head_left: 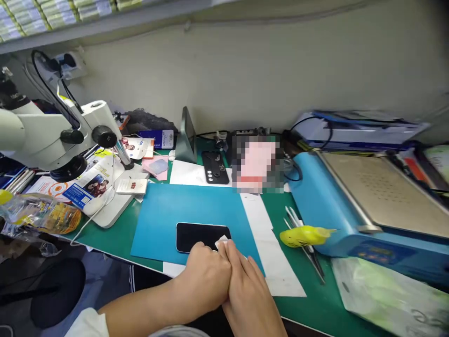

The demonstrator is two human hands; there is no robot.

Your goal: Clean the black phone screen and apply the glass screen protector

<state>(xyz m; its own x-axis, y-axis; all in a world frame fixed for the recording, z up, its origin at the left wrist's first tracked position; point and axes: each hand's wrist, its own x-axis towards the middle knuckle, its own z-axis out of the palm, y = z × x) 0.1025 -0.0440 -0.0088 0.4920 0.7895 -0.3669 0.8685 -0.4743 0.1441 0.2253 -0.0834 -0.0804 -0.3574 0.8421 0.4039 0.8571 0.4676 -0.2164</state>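
A smartphone (196,235) with a dark screen and light frame lies face up on the blue mat (157,210), just beyond my hands. My left hand (209,278) is closed like a fist at the phone's near edge; what lies inside its fingers is hidden. Against it presses my right hand (245,288), its fingers together and pointing forward. A small folded white piece (221,240), like a wipe or paper, sticks out at my right fingertips, over the phone's right end. The hands cover part of the phone's near right corner.
A microscope (45,140) stands left, near a plastic bottle (45,213). A black phone case (215,167) lies behind the mat. To the right are tweezers (314,264), a yellow squeeze bottle (305,236), a blue heating plate machine (315,201) and a plastic bag (386,295).
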